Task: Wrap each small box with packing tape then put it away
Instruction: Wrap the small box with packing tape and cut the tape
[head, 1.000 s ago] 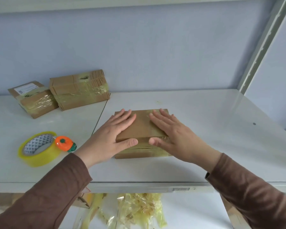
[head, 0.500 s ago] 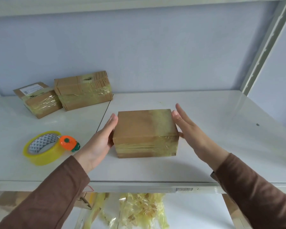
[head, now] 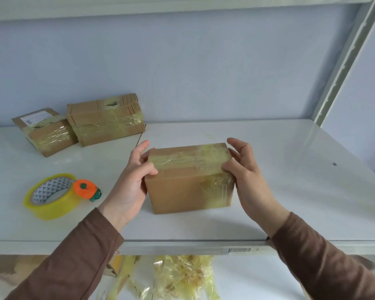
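Note:
A small brown cardboard box (head: 182,191) with yellowish tape around it stands tipped up on the white shelf (head: 290,191), its taped face turned upward. My left hand (head: 131,182) grips its left end, thumb over the top edge. My right hand (head: 245,176) grips its right end, thumb on the front corner. A yellow roll of packing tape (head: 52,197) with an orange cutter (head: 86,189) lies to the left of the box.
Two taped cardboard boxes sit at the back left by the wall, one with a white label (head: 44,133), the other larger (head: 106,120). A metal upright (head: 342,61) bounds the shelf on the right. Crumpled yellow tape scraps (head: 182,276) lie below the shelf.
My hands went from lying flat on the box to its two ends, then took hold and tipped it up onto an edge, nearer to me.

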